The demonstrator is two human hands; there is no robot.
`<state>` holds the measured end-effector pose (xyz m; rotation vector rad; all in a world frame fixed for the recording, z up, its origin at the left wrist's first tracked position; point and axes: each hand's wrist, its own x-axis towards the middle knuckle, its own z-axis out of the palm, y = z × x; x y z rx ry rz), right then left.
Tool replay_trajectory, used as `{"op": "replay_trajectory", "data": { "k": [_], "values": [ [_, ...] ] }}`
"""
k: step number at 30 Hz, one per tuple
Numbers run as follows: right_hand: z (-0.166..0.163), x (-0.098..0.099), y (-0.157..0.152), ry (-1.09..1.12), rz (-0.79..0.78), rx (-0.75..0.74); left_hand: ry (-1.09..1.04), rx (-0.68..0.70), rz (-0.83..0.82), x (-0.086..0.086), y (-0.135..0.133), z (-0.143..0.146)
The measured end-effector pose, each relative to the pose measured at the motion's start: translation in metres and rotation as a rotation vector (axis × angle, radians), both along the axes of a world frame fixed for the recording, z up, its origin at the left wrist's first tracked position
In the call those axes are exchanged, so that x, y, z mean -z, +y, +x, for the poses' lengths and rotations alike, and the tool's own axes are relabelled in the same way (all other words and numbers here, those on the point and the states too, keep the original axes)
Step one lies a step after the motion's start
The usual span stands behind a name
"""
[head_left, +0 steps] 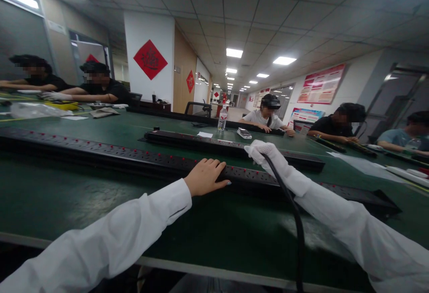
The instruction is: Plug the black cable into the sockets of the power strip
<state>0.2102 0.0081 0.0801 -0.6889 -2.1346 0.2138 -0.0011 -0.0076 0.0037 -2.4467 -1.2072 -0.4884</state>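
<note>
A long black power strip [134, 153] with red indicator dots and socket slots lies across the green table in front of me. My left hand [206, 177], bare, rests on its middle with the fingers laid over the top and the thumb out along the near side. Gloved in white, my right hand [263, 152] is closed around a thick black cable [295, 212] above the strip. From that hand the cable hangs down past the table's near edge; its end inside the fingers is hidden. A second black strip [187, 141] lies just behind the first.
Beyond the strips stand a water bottle [222, 118], a white handheld device [244, 133] and a piece of paper [204, 135]. Clear plastic sheeting [36, 110] lies at the left. Several people sit around the table; one [268, 114] faces me. The table edge [201, 269] runs close to me.
</note>
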Motion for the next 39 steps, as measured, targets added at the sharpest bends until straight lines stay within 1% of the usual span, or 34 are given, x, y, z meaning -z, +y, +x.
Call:
{"op": "replay_trajectory", "data": {
  "k": [2,4,6,8,12,14,16,20,23,28,30,33,35,39],
  "values": [
    [-0.003,-0.011,-0.002,-0.076,0.085,-0.028,0.003,0.002,0.002,0.0,0.0,0.0],
    [-0.003,-0.022,0.0,-0.054,0.174,-0.021,0.005,0.001,0.006,0.001,0.0,0.0],
    [-0.002,-0.026,0.001,-0.028,0.238,0.002,0.005,0.0,0.01,0.002,0.001,0.0],
    [-0.003,-0.015,-0.001,-0.073,0.274,0.027,0.004,-0.005,0.013,0.003,0.002,0.0],
    [-0.007,0.031,-0.011,-0.249,0.337,0.053,0.009,-0.005,0.006,0.003,0.003,0.0],
    [-0.008,0.048,-0.012,-0.314,0.335,0.049,0.014,0.0,0.002,0.003,0.002,0.0],
    [-0.008,0.054,-0.007,-0.323,0.283,0.066,0.013,-0.002,0.004,0.002,0.002,-0.001],
    [-0.004,0.05,0.008,-0.301,0.241,0.082,0.016,-0.002,-0.003,0.002,0.003,-0.001],
    [0.004,0.046,0.014,-0.339,0.191,0.032,0.02,0.004,-0.004,0.002,0.003,-0.001],
    [0.023,0.037,0.011,-0.371,-0.002,-0.071,0.015,0.001,0.001,0.001,0.002,-0.001],
    [0.028,0.035,0.01,-0.356,-0.061,-0.062,0.012,-0.002,-0.001,0.001,0.002,-0.001],
    [0.03,0.037,0.012,-0.302,-0.061,0.006,0.011,-0.008,0.0,0.001,0.001,0.0],
    [0.028,0.039,0.015,-0.301,-0.034,0.015,0.013,-0.008,0.003,0.001,0.001,0.0],
    [0.028,0.036,0.018,-0.42,0.049,0.01,0.011,0.002,0.004,0.001,0.001,0.0]
  ]
}}
